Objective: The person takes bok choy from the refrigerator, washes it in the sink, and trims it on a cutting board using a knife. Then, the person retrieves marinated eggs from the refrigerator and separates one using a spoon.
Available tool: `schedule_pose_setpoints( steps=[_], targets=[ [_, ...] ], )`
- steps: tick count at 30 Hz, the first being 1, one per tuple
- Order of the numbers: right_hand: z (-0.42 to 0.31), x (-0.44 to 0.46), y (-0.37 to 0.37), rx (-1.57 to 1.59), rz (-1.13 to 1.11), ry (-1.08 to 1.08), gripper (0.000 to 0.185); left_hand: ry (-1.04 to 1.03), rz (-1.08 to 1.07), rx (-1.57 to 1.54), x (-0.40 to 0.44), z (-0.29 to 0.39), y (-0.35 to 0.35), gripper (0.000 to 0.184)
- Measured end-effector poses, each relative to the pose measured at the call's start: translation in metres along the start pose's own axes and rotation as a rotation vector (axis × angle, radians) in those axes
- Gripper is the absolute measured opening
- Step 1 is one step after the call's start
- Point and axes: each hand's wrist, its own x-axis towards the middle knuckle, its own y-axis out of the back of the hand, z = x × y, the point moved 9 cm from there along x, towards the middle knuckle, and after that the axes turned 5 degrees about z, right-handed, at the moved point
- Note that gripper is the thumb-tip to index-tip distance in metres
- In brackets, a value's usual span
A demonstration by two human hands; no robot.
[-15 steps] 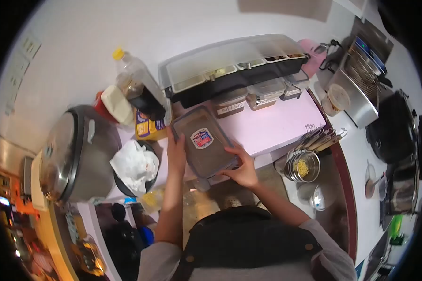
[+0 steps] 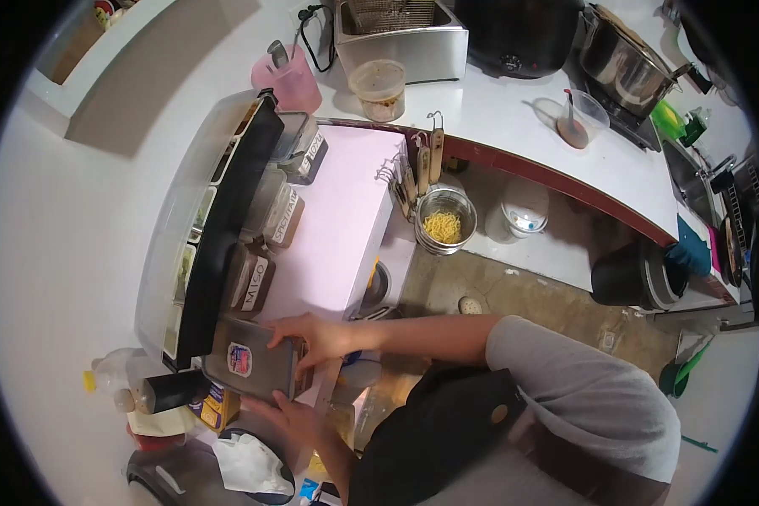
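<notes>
A rectangular plastic food container (image 2: pixel 266 363) with a grey see-through lid and a round red-and-blue sticker is at the near end of the pink counter. My right hand (image 2: pixel 316 341) grips its near edge, with fingers over the lid's corner. Along the container's other side lies my left hand (image 2: pixel 291 420), thumb by the rim and fingers stretched beneath it. What the container holds is hard to make out. Just beyond it stands a brown tub labelled MISO (image 2: pixel 251 278), close to the black condiment tray (image 2: pixel 232 202) with its clear cover.
A dark bottle (image 2: pixel 173 392), a yellow-purple box (image 2: pixel 215 409) and a bowl with white paper (image 2: pixel 249 464) crowd the left. Strainer baskets with yellow noodles (image 2: pixel 443 228) hang at the counter's end. A fryer (image 2: pixel 405 46) and lidded tub (image 2: pixel 378 88) stand on the white counter (image 2: pixel 489 110).
My view has swung right, so the counter now runs up the picture. The container is now right beside the MISO tub and condiment tray, with both hands still on it.
</notes>
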Motion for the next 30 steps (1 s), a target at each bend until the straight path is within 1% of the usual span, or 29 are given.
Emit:
schedule_pose_setpoints(
  steps=[2,3,5,8,9,12,15,18,19,20,21,22,23,24,25,26,27,28,29,30],
  targets=[
    [0.004,0.01,0.006,0.007,-0.011,0.003,0.062,-0.027,-0.028,-0.034,0.002,0.008,-0.011,0.06],
    [0.003,0.012,0.008,-0.054,0.073,0.119,0.062,-0.055,-0.04,0.015,0.008,0.007,-0.011,0.059],
    [0.01,0.018,-0.001,-0.073,0.11,0.105,0.06,-0.11,-0.074,0.112,0.029,-0.004,-0.01,0.058],
    [0.009,0.027,-0.014,-0.119,0.154,0.068,0.056,-0.155,-0.134,0.335,0.065,-0.023,-0.003,0.056],
    [0.009,0.031,-0.021,-0.132,0.162,0.056,0.055,-0.458,-0.164,0.67,0.082,-0.039,-0.002,0.063],
    [0.012,0.041,-0.034,-0.213,0.289,0.06,0.052,-0.144,-0.064,0.026,0.089,-0.004,-0.001,0.079],
    [0.012,0.047,-0.04,-0.353,0.313,-0.054,0.054,-0.61,0.268,0.755,0.098,0.017,0.006,0.089],
    [-0.004,0.029,-0.021,-0.386,0.375,-0.076,0.056,-0.728,0.39,0.862,0.108,0.012,0.009,0.093],
    [-0.011,0.015,-0.012,-0.412,0.388,-0.029,0.056,-0.775,0.404,0.85,0.107,0.016,0.009,0.092],
    [-0.019,-0.004,0.002,-0.447,0.402,0.019,0.056,-0.747,0.418,0.887,0.109,0.015,0.011,0.091],
    [-0.03,-0.028,0.02,-0.492,0.422,0.066,0.055,-0.782,0.446,0.901,0.113,0.011,0.012,0.09],
    [-0.037,-0.058,0.039,-0.496,0.418,0.045,0.054,-0.825,0.477,0.904,0.117,0.007,0.012,0.089],
    [-0.045,-0.093,0.059,-0.507,0.419,0.028,0.053,-0.809,0.511,0.958,0.121,0.001,0.017,0.088],
    [-0.05,-0.133,0.082,-0.579,0.471,0.028,0.053,-0.794,0.545,1.002,0.12,0.003,0.012,0.086],
    [-0.058,-0.179,0.104,-0.657,0.526,0.027,0.053,-0.822,0.582,0.966,0.095,0.031,0.002,0.084],
    [-0.066,-0.229,0.126,-0.774,0.548,-0.125,0.05,-0.848,0.616,0.929,0.064,0.057,-0.005,0.081],
    [-0.071,-0.284,0.147,-0.863,0.597,-0.199,0.049,-0.92,0.6,0.865,0.035,0.072,-0.024,0.08],
    [-0.091,-0.339,0.166,-0.925,0.619,-0.33,0.05,-0.992,0.588,0.799,0.007,0.085,-0.041,0.078],
    [-0.114,-0.397,0.181,-1.022,0.685,-0.407,0.049,-1.06,0.581,0.732,-0.022,0.097,-0.058,0.077],
    [-0.132,-0.458,0.195,-1.095,0.779,-0.486,0.049,-1.162,0.494,0.606,-0.054,0.101,-0.087,0.077]
  ],
)
